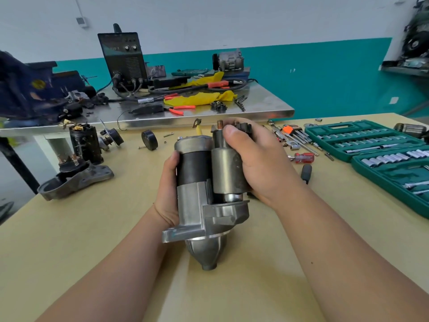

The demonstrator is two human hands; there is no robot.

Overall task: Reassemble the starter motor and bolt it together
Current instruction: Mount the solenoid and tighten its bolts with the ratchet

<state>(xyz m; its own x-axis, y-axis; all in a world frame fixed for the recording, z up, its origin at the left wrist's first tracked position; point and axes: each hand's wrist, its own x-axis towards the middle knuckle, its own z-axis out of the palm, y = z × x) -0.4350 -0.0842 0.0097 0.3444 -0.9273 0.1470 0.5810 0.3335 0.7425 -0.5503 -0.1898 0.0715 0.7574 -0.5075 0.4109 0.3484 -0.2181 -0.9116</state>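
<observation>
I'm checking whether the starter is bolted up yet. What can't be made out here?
Head view only.
Far end of the starter motor: faces away, bolt heads unclear.
Its left side: covered by the left hand.
Right side of the solenoid: covered by the right hand.
Socket set: cut by the right edge, markings too small.

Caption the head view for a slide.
Left hand and right hand grip the starter motor at a wooden bench; socket set open nearby.

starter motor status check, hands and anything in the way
Left hand grips the starter motor body; right hand wraps its solenoid. Housings mated, bolts not visible. Nothing in the way; socket set off to the right.
</observation>
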